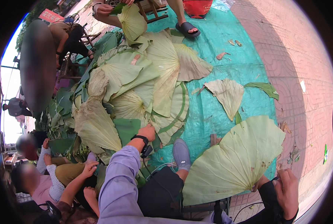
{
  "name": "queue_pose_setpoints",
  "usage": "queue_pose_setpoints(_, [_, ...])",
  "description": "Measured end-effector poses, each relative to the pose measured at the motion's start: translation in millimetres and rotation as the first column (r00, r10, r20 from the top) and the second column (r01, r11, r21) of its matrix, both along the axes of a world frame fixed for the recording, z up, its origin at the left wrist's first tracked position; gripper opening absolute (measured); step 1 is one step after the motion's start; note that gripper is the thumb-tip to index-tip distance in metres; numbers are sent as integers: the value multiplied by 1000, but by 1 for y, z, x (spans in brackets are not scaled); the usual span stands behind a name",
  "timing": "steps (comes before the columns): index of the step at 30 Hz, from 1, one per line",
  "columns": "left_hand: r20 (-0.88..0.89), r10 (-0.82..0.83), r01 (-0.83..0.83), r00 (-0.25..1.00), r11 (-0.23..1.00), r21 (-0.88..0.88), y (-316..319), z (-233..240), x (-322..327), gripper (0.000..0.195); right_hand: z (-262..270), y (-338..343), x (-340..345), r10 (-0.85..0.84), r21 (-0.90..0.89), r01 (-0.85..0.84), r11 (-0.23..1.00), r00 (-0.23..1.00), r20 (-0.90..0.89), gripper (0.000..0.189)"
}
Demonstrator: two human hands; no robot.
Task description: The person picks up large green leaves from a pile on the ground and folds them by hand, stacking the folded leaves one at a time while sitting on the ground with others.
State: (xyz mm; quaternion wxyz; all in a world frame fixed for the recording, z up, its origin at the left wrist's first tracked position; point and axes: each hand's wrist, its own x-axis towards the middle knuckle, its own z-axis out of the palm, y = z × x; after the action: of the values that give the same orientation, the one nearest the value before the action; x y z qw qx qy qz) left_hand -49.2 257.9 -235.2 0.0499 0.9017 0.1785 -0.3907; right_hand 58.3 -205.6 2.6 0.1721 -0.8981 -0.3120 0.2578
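In the head view, my left hand (147, 132), with a black band and device at its wrist, is curled over a pile of large lotus leaves (138, 103). Its fingertips touch the leaves; whether they pinch one is hidden. At the lower right, a big pale green lotus leaf (233, 162) fans out from my right hand (255, 186), which grips it at its stem point and is mostly hidden behind it. Many piled leaves show pale undersides, some browned and wrinkled. A small dry leaf (226, 95) lies apart on the teal tarp (205, 117).
Across the pile, a seated person's hands (103, 9) hold a leaf. Other people sit along the left. Another person's hand (288, 187) is close beside my right hand. My shoe (181, 154) rests near the pile. A red bag (197, 8) stands behind on the tarp.
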Motion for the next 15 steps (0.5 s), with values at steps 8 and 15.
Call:
queue_pose_setpoints(8, [-70, -77, 86, 995, 987, 136, 0, 15, -7, 18, 5, 8, -2, -27, 39, 29, 999, 999, -47, 24])
queue_pose_setpoints(15, [423, 112, -125, 899, 992, 2, 18, 67, -15, 12, 22, 23, -8, -3, 80, 0, 997, 999, 41, 22])
